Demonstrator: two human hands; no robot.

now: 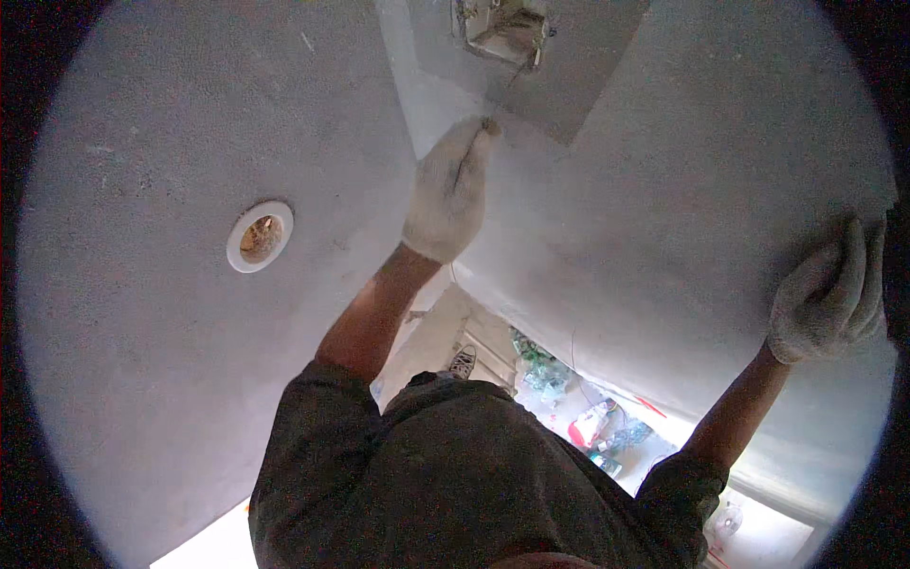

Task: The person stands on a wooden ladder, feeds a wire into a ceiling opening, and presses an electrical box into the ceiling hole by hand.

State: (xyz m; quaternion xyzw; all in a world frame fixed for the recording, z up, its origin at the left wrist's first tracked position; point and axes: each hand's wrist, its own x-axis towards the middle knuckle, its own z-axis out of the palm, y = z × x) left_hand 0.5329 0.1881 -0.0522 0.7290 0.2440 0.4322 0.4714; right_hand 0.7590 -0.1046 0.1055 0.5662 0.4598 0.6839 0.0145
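Observation:
My left hand (448, 188), in a pale knit glove, is raised to the corner where two grey plastered surfaces meet. Its fingers are closed, and a small dark tip shows at the fingertips; what it belongs to cannot be made out. Off to the right, my right hand (828, 292), gloved the same way, lies against the grey plastered wall (664, 218) near its far right edge. Its fingers are stretched out and slightly apart, with nothing visible in them. Just above my left hand is a smoother, darker grey patch (559, 104) around a recessed rectangular opening (507, 33).
A round hole with a white ring (234, 248) sits in the left grey surface. Far below, a shoe (463, 361) stands beside pale slats. Bottles (545, 375), a red-and-white package (591, 424) and other loose items lie on the floor at the right.

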